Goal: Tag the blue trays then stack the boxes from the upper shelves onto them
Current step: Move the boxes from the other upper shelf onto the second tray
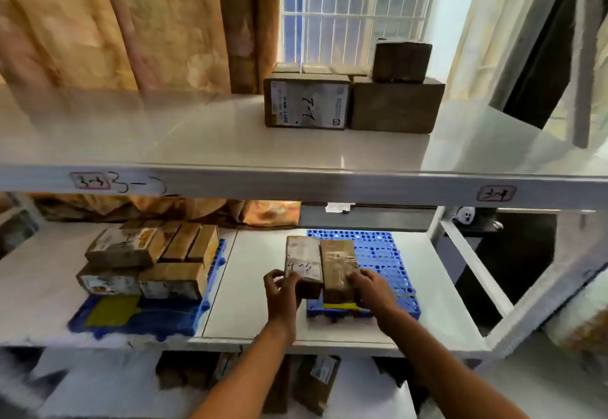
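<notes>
Head view: lower centre, left hand [282, 290] gripping one brown box [302, 262], right hand [370, 288] gripping its neighbour box [339, 267], both lying on right blue tray [391, 264]. Lower left, left blue tray [141, 318] stacked with boxes [154, 257]. Upper shelf [197, 142], centre right: more boxes [355, 96].

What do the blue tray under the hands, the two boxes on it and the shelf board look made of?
The blue tray: apparently moulded plastic, a saturated blue grid of holes. The two boxes: brown cardboard, matte; the right one shows glossy clear tape. The shelf board: smooth, pale, slightly glossy, probably painted metal or laminate; the look leaves that open.
</notes>
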Demonstrator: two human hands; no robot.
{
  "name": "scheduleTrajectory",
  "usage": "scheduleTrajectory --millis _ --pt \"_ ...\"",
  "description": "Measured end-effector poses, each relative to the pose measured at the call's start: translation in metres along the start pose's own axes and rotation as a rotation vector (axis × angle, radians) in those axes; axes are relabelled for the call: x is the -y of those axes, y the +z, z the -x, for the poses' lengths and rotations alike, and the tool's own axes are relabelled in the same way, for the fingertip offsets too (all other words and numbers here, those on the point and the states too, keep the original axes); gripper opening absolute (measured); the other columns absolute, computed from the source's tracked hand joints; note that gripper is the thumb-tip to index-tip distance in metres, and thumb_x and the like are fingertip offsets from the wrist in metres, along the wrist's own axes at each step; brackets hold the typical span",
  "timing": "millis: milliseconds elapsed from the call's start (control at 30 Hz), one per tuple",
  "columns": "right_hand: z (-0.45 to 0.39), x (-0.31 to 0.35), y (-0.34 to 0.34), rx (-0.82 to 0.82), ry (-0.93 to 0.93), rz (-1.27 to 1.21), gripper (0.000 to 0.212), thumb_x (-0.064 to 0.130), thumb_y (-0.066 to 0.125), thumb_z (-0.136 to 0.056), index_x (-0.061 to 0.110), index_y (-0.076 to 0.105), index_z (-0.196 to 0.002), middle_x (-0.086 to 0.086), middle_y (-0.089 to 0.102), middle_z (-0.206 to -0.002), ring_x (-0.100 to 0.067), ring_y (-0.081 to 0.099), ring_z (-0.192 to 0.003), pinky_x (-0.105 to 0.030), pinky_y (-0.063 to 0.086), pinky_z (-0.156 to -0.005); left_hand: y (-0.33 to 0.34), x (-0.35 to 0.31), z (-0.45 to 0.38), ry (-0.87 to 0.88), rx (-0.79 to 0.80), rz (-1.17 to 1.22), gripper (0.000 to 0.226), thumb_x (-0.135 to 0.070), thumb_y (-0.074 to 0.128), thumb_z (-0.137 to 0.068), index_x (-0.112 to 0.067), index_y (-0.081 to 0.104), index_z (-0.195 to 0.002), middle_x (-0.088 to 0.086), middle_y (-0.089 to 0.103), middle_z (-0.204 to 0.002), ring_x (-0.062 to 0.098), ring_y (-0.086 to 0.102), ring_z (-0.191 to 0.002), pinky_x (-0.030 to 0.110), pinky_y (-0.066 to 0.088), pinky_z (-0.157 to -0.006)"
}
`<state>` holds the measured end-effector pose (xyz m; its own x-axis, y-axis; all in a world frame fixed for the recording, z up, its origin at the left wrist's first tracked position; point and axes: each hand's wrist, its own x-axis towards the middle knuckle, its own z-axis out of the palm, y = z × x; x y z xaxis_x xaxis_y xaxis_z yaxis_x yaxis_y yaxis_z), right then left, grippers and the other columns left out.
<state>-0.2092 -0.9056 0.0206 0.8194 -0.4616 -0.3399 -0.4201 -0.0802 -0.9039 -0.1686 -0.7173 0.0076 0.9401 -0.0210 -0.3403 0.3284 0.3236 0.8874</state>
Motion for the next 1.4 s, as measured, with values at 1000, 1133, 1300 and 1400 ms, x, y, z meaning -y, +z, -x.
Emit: scheduleTrajectory --millis 1000,1133,1300,1400 --pt "-0.159 -0.017 0.012 -0.232 0.078 0.126 0.034 0.034 0.058 -0.1 0.018 0.059 -0.13 -0.005 0.066 -0.115 -0.016 0.061 -0.082 -0.031 0.045 -0.06 0.065 0.046 -0.15 0.037 -0.017 -0.609 0.041 -0.037 0.052 -0.103 -0.021 0.051 -0.141 0.004 0.06 -0.137 0.021 0.057 -0.113 0.042 0.054 -0.099" --pt "-0.163 -0.017 0.012 -0.229 0.076 0.136 0.038 0.035 0.056 -0.101 0.017 0.057 -0.134 -0.007 0.066 -0.123 -0.023 0.065 -0.092 -0.034 0.049 -0.068 0.067 0.043 -0.155 0.072 0.015 -0.663 0.045 -0.035 0.048 -0.105 -0.019 0.05 -0.147 0.003 0.06 -0.141 0.024 0.057 -0.125 0.044 0.05 -0.106" --pt "-0.163 -0.02 0.01 -0.227 0.047 0.146 0.04 0.035 0.055 -0.103 0.017 0.056 -0.138 -0.006 0.064 -0.13 -0.016 0.062 -0.088 -0.027 0.045 -0.059 0.068 0.04 -0.154 0.079 0.038 -0.696 0.048 -0.032 0.044 -0.107 -0.02 0.042 -0.153 0.004 0.054 -0.149 0.025 0.053 -0.132 0.043 0.049 -0.108" --pt "-0.163 -0.023 0.01 -0.223 0.03 0.152 0.04 0.035 0.055 -0.103 0.017 0.055 -0.139 -0.006 0.064 -0.13 -0.014 0.06 -0.087 -0.029 0.049 -0.067 0.069 0.04 -0.152 0.08 0.028 -0.716 0.052 -0.033 0.046 -0.107 -0.019 0.038 -0.156 0.004 0.049 -0.153 0.025 0.049 -0.137 0.041 0.047 -0.11"
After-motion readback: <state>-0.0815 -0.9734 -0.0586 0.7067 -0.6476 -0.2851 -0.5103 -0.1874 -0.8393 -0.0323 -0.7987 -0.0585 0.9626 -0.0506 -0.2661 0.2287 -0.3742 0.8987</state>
